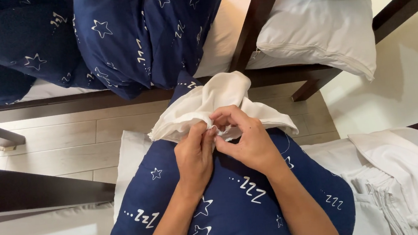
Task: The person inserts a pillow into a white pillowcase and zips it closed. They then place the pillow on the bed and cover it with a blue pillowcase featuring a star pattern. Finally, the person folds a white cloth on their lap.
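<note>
left hand (194,154) and right hand (246,140) pinched shut on the edge of the white pillow (208,105), poking out the top of the blue star pillowcase (237,196) on the bed. looks like closing the open end. next, probably tucking the white in with small, careful fingers.
</note>
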